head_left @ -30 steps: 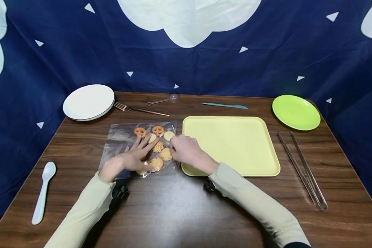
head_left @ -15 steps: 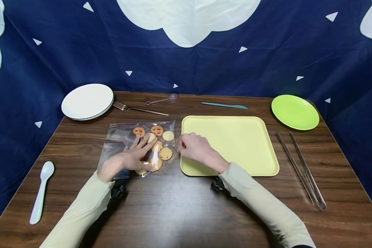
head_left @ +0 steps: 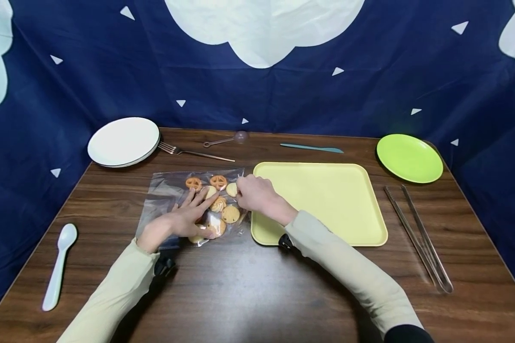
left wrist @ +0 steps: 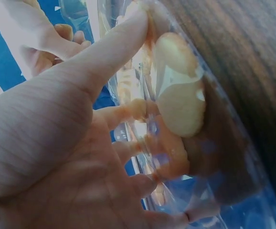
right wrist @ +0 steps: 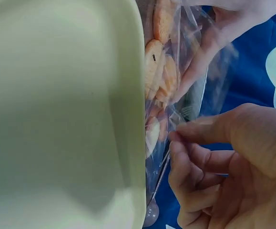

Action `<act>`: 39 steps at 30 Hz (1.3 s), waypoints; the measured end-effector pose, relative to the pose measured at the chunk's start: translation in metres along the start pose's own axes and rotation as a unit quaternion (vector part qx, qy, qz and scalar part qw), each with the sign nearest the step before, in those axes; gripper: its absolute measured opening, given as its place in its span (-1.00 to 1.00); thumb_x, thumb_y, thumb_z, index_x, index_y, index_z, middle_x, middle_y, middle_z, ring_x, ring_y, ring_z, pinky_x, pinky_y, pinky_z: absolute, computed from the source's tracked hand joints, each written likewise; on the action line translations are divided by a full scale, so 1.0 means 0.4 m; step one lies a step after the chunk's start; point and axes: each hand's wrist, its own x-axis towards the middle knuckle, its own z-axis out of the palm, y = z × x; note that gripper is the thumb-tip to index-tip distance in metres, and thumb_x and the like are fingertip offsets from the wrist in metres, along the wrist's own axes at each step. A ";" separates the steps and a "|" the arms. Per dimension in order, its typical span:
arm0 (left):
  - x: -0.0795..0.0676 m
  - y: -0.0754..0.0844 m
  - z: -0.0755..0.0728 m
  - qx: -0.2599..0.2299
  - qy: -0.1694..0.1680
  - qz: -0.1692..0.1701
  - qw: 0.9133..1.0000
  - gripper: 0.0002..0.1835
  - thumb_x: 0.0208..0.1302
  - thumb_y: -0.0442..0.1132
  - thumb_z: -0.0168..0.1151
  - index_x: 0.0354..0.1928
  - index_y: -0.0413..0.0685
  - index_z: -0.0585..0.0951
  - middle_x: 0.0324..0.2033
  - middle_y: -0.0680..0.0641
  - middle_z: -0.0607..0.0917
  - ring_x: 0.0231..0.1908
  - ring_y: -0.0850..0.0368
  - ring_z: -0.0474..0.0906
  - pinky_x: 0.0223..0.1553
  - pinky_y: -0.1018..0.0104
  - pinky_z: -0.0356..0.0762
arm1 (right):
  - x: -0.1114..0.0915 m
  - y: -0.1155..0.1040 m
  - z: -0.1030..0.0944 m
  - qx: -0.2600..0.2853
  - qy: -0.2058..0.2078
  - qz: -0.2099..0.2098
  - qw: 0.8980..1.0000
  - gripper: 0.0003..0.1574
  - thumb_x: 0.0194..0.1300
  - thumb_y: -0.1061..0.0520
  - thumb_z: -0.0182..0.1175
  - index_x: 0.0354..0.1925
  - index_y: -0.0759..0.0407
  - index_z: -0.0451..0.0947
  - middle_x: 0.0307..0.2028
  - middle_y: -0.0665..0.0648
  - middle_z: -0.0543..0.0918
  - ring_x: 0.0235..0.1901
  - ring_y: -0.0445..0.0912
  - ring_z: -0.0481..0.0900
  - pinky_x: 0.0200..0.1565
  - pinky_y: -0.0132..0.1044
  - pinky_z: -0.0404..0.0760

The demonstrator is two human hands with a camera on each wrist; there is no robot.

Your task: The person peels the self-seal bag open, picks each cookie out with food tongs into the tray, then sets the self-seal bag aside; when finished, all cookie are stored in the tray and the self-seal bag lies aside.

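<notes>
A clear plastic bag [head_left: 154, 205] lies flat on the table, with round cookies [head_left: 230, 214] and pretzel-shaped cookies [head_left: 219, 181] inside. My left hand [head_left: 184, 221] rests spread on top of it, fingers extended over the cookies. In the left wrist view the left thumb and fingers press the film around several cookies [left wrist: 180, 107]. At the bag's right edge, my right hand [head_left: 259, 195] has curled fingers. In the right wrist view its thumb and index fingertips [right wrist: 178, 136] meet in a pinch on the bag's edge.
A pale yellow tray [head_left: 322, 205] stands just right of the bag, under the right wrist. Around them are white plates [head_left: 123, 141], a fork [head_left: 197, 153], a small scoop [head_left: 225, 140], a blue knife [head_left: 312, 148], a green plate [head_left: 409, 158], metal tongs [head_left: 420, 243] and a white spoon [head_left: 60, 267].
My right hand moved right, off the bag's edge toward the tray, then came back left to the edge, slightly farther up. The left hand and the bag have stayed in place.
</notes>
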 end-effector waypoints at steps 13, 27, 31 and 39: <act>0.002 0.009 0.000 0.012 0.008 -0.004 1.000 0.03 0.16 0.12 0.28 0.48 0.00 -0.13 0.43 -0.25 -0.34 0.35 -0.33 -0.51 0.09 -0.50 -0.27 | -0.007 0.038 0.000 -0.017 0.001 0.027 0.999 -0.67 0.15 0.15 0.10 -0.70 0.02 0.29 -0.69 0.00 0.40 -0.66 -0.12 0.39 -0.62 -0.20 0.38; 0.000 0.001 0.003 0.009 0.010 -0.008 1.000 0.03 0.17 0.08 0.30 0.48 -0.05 -0.12 0.43 -0.27 -0.34 0.34 -0.34 -0.51 0.09 -0.50 -0.29 | -0.017 0.059 -0.041 0.076 -0.022 0.021 0.997 -0.73 0.27 0.01 0.13 -0.56 0.01 0.46 -0.62 -0.04 0.45 -0.64 -0.16 0.35 -0.58 -0.29 0.31; 0.000 -0.002 0.004 0.006 0.008 -0.005 1.000 0.02 0.17 0.08 0.29 0.48 -0.04 -0.12 0.42 -0.27 -0.35 0.35 -0.33 -0.52 0.09 -0.50 -0.28 | 0.015 0.037 -0.040 0.046 -0.018 0.031 0.998 -0.47 0.28 -0.12 0.12 -0.74 0.01 0.29 -0.75 -0.06 0.28 -0.71 -0.16 0.26 -0.62 -0.28 0.25; -0.001 -0.002 0.005 0.003 0.016 0.007 1.000 0.02 0.17 0.08 0.29 0.48 -0.03 -0.12 0.43 -0.27 -0.33 0.35 -0.34 -0.51 0.09 -0.51 -0.27 | 0.064 0.025 -0.026 -0.008 -0.022 0.034 0.999 -0.62 0.09 0.23 0.09 -0.75 0.02 0.20 -0.73 -0.03 0.18 -0.67 -0.13 0.23 -0.60 -0.25 0.22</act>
